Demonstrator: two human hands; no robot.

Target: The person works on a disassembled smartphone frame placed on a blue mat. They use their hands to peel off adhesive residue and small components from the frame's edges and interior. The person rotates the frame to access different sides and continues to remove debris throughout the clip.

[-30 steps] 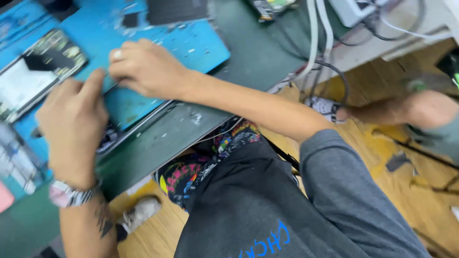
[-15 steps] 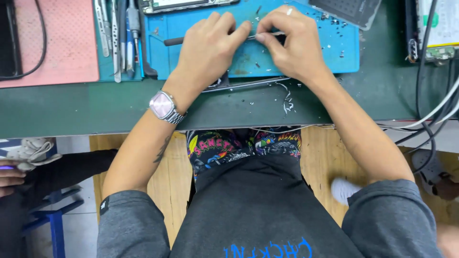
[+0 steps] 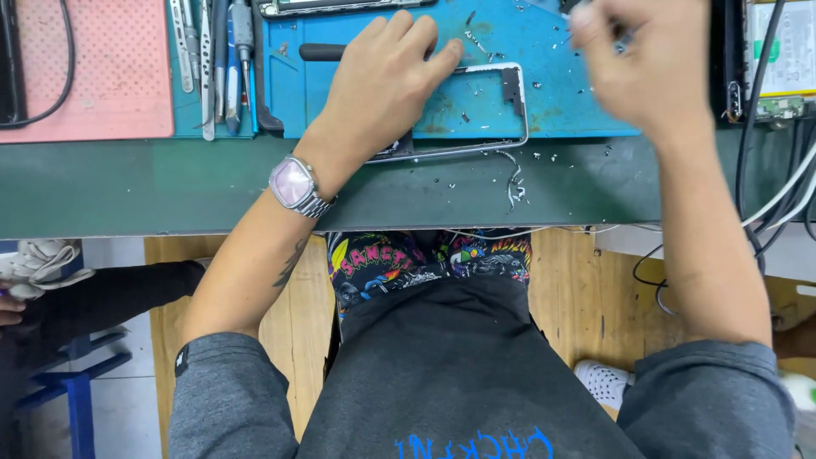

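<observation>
A dark green bench (image 3: 153,191) carried a blue work mat (image 3: 561,102), a pink perforated mat (image 3: 93,76), scattered metal scraps (image 3: 514,183), and cables (image 3: 778,191) at the right edge.

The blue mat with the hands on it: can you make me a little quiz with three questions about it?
1. True or false: the left hand lies flat on the metal phone frame.
2. Which wrist wears the watch? A) left B) right C) both
3. Fill in: the tweezers and other tools lie in a row to the ___ of the blue mat, as the picture shows it.

Key:
1. True; it presses the frame down on the mat.
2. A. The right hand is blurred and lifted near the mat's far corner, pinching something thin that is too blurred to name.
3. Left, beside a pink pad.
</observation>
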